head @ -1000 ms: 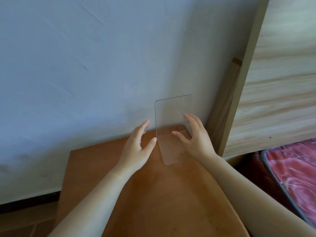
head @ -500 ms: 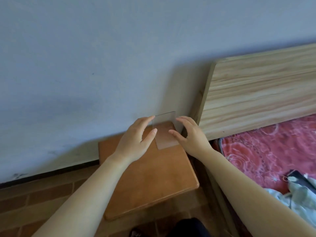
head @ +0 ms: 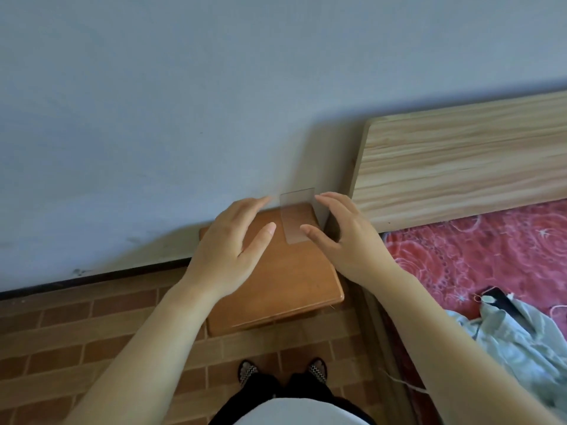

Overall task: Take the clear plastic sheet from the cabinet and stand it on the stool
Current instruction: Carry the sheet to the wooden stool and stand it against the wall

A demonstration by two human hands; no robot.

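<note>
Clear plastic sheet [head: 297, 216] stands on the stool [head: 273, 286], centre frame, leaning at the wall [head: 153, 118]. Left hand [head: 227, 240] and right hand [head: 346, 240] flank it, fingers spread, apart from it.

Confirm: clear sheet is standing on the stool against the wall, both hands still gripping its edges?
Not quite. The head view shows the clear sheet standing on the stool against the wall, but neither hand grips it: the left hand and right hand are open on either side, fingers just clear of its edges.
</note>
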